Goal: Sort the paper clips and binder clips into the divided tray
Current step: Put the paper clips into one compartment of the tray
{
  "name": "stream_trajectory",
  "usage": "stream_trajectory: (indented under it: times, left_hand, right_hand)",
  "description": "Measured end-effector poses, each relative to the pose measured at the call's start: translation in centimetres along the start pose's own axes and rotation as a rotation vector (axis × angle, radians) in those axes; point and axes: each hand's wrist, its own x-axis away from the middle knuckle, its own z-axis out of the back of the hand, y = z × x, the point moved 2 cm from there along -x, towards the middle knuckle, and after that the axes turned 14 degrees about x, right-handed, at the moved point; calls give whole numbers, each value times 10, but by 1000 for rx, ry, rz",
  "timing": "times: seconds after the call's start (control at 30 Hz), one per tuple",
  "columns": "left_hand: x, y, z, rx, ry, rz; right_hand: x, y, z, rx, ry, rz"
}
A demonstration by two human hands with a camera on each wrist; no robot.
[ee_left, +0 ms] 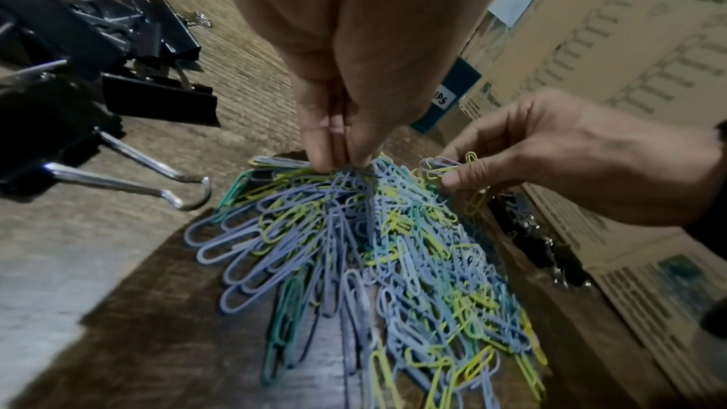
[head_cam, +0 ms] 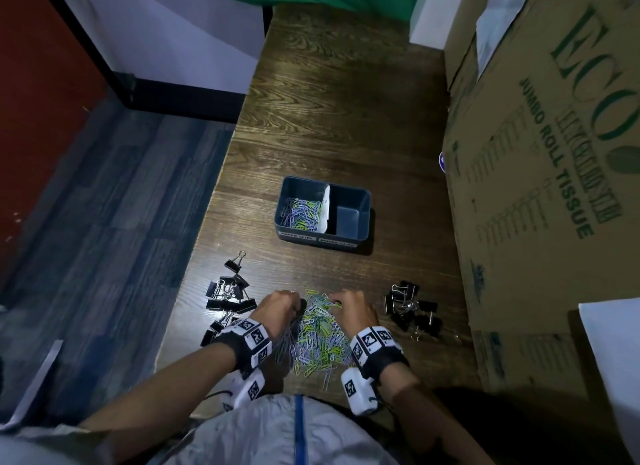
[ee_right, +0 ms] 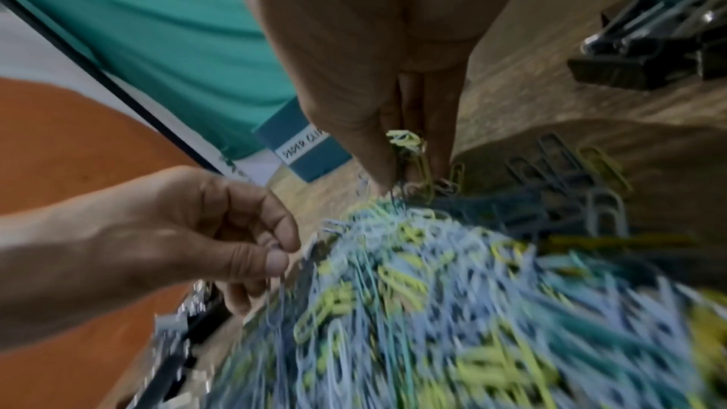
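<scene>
A heap of blue, yellow and green paper clips (head_cam: 317, 336) lies at the near table edge. My left hand (head_cam: 294, 302) pinches a bunch of clips at the heap's far left; in the left wrist view its fingertips (ee_left: 338, 154) close on blue clips. My right hand (head_cam: 334, 302) pinches several yellow clips (ee_right: 409, 142) at the far right of the heap. The blue divided tray (head_cam: 346, 238) stands beyond. Its left compartment holds paper clips (head_cam: 303, 213) and its right compartment is bare. Black binder clips lie in two groups, left (head_cam: 228, 302) and right (head_cam: 412, 312).
A large cardboard box (head_cam: 540, 187) walls off the table's right side, close to the right binder clips. The table's left edge (head_cam: 207, 222) drops to a carpeted floor. A bare stretch of wooden tabletop (head_cam: 332, 118) runs beyond the tray.
</scene>
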Motion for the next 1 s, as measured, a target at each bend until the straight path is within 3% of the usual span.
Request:
stream_trajectory:
  times: [0.1,0.2,0.43,0.57,0.7,0.87,1.0]
  left_hand:
    - [-2,5,8,68,29,11]
    - [-9,22,34,140,94,-100]
    - [-40,97,145,223,268,-251]
    - [-75,113,184,271,374,-178]
    - [-92,97,179,210,319,-138]
    - [-67,62,141,-13,328,-146]
    - [-27,41,86,-113,103,-117]
  right_hand:
    - [0,2,12,-63,0,-42]
    - [-3,7,21,-84,0,-45]
    - [-6,6,45,-213,37,-72]
    - [-8,0,64,-242,113,6]
    - [-21,-16,93,-270,187,70]
    - [-52,-39,145,-267,312,108]
    - [-78,-61,165,-313,348,93]
